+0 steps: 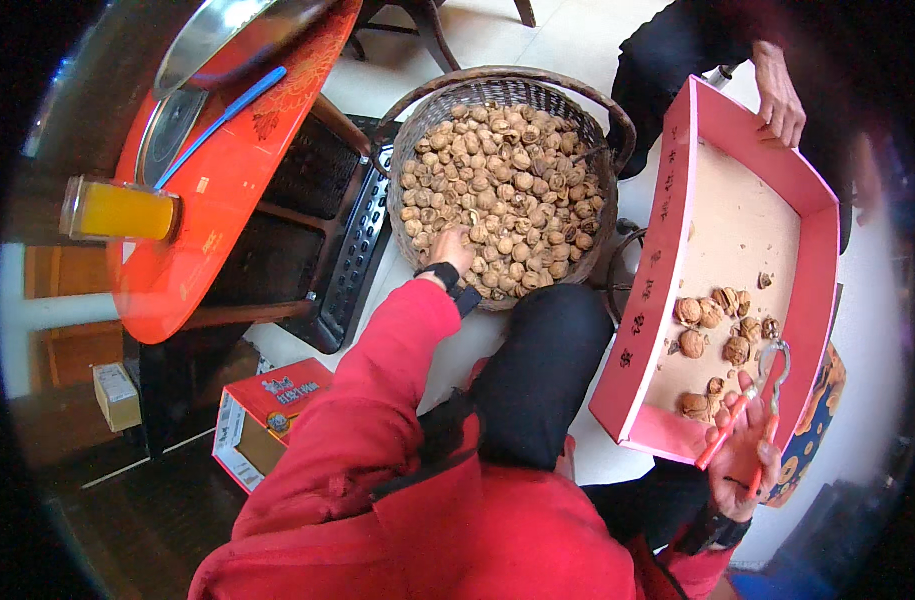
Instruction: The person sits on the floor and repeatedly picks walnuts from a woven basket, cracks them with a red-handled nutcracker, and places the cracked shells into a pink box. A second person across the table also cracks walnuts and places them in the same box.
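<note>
My left hand (451,250) reaches into the lower left part of a round wicker basket (607,247) heaped with walnuts (486,199). Its fingertips touch the nuts; whether they grip one cannot be made out. In my right hand (736,450), palm up, lies a nutcracker (774,375) with red handles and metal jaws, its handles spread apart. That hand is over the near end of a pink cardboard tray (652,262). Several walnuts (694,344) and bits of shell are scattered on the tray's pale bottom, just beyond the nutcracker.
Another person's hand (781,101) rests on the tray's far rim. At left, a red table (225,202) bears a metal bowl (202,45), a blue-handled tool (225,120) and a glass of orange drink (124,210). A red carton (277,405) stands below, near a black heater-like frame (352,247).
</note>
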`<state>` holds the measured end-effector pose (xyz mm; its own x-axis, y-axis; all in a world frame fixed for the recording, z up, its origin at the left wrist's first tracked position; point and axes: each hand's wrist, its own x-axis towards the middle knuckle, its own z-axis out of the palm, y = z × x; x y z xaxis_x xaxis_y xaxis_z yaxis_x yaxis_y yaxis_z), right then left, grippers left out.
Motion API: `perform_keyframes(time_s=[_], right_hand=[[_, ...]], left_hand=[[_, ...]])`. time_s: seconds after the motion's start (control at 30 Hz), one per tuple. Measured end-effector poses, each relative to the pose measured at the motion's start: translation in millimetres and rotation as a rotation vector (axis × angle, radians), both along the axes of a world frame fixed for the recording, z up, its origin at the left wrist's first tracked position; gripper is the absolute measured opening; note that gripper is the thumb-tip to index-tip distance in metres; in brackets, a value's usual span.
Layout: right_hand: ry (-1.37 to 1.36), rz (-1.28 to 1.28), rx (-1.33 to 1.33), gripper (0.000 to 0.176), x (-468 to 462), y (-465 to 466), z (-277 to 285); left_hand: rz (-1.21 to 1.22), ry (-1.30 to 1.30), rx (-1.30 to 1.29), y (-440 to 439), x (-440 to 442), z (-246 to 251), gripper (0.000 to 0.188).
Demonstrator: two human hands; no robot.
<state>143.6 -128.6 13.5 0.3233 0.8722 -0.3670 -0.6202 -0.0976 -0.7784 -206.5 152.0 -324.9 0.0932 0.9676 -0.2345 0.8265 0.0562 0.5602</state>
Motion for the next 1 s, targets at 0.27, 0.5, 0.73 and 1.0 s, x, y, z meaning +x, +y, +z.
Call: perform_keyframes(time_s=[0.27,0.5,0.73,1.0], right_hand=[[0.020,-0.087,-0.050,0.087,3,-6,-6],[-0.050,-0.022,-0.052,0.089,-11,-1,5],[0.083,0.094,0.023,0.082,-24,-11,10],[-0.048,0.318,-0.030,0.064,-49,-20,12]], left_hand=[[-0.112,0.138,0.094,16,25,-28,0.033],[-0.050,-0.194,0.160,5,28,26,0.031],[-0.223,-1.208,-0.076,-26,63,205,0.032],[-0.614,-1.294,-0.243,-95,134,315,0.042]])
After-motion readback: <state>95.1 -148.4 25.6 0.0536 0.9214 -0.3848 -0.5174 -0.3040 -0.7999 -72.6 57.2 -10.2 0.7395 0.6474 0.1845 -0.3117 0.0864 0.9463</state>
